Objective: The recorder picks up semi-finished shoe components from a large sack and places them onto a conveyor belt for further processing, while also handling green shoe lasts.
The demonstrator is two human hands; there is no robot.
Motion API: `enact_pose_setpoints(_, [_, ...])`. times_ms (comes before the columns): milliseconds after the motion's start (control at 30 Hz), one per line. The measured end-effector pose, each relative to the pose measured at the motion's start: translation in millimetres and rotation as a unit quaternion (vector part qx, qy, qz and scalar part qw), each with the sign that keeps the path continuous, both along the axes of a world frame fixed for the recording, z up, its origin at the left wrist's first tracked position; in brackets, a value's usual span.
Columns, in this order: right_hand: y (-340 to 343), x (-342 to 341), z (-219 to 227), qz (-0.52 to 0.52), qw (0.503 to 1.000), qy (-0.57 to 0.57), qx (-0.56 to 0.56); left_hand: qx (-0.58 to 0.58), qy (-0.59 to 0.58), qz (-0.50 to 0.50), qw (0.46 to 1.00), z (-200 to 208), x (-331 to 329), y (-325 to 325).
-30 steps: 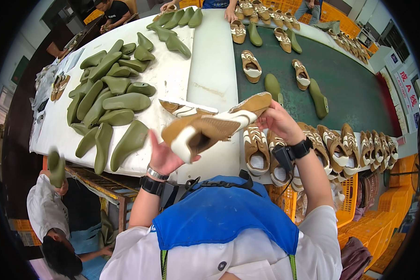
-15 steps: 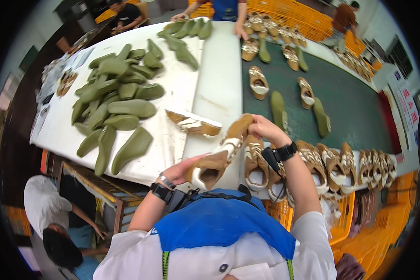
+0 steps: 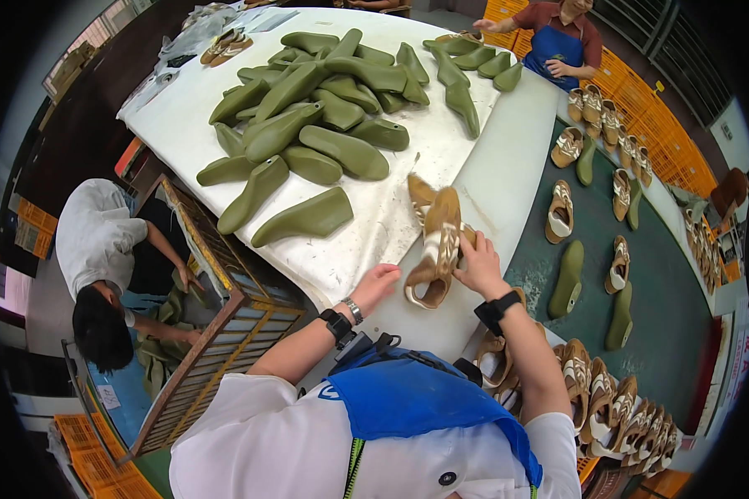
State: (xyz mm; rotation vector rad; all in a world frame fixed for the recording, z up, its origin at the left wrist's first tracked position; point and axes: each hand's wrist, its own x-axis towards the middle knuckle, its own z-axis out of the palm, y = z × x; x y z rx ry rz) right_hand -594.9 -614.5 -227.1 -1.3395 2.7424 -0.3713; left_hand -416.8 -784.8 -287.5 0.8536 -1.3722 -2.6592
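Note:
A tan and white laced shoe (image 3: 441, 241) rests in front of me at the table's near edge, its opening toward me and its toe pointing away. My right hand (image 3: 480, 268) is at its right side, fingers bent and thumb against the upper. Left of the heel, my left hand (image 3: 376, 288) hangs a little apart from the shoe, holding nothing, with fingers loosely stretched. A second shoe (image 3: 421, 193) lies just behind, partly covered by the first. Several green shoe lasts (image 3: 324, 104) are heaped on the white table (image 3: 366, 224) beyond my left hand.
At right runs a green conveyor belt (image 3: 524, 270) bearing shoes and single lasts (image 3: 567, 279). Finished-looking shoes (image 3: 601, 399) line its near edge. A person in white (image 3: 104, 249) bends over a metal-framed cart (image 3: 216, 366) at left. Another, in a blue apron (image 3: 549, 51), stands at the far side.
My left hand has let go of the shoe and sits left of it. The shoe has been lowered to the table beside the second one. My view has turned toward the left.

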Motion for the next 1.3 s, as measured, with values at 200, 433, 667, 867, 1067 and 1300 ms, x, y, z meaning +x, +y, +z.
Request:
enact_pose_setpoints(200, [-4,-43,-53,-0.124,0.989,-0.007,-0.085,-0.723,-0.029,0.159,0.671,18,9,-122])
enact_pose_setpoints(433, [34,-100,-76,-0.36,0.86,-0.305,-0.194,-0.754,-0.31,-0.104,0.57,26,26,-209])
enact_pose_setpoints(667, [52,-105,-26,-0.421,0.833,-0.2,-0.3,-0.734,-0.305,-0.252,0.551,32,20,-244])
enact_pose_setpoints(867, [74,-90,44,-0.279,0.668,-0.646,-0.243,-0.618,-0.234,-0.164,0.733,23,56,-198])
enact_pose_setpoints(1067, [23,-132,32,-0.22,0.497,-0.703,-0.458,-0.559,-0.178,-0.054,0.808,17,82,-122])
enact_pose_setpoints(1300, [-46,-120,43,0.018,0.897,-0.418,-0.144,-0.195,-0.103,-0.012,0.975,32,80,-80])
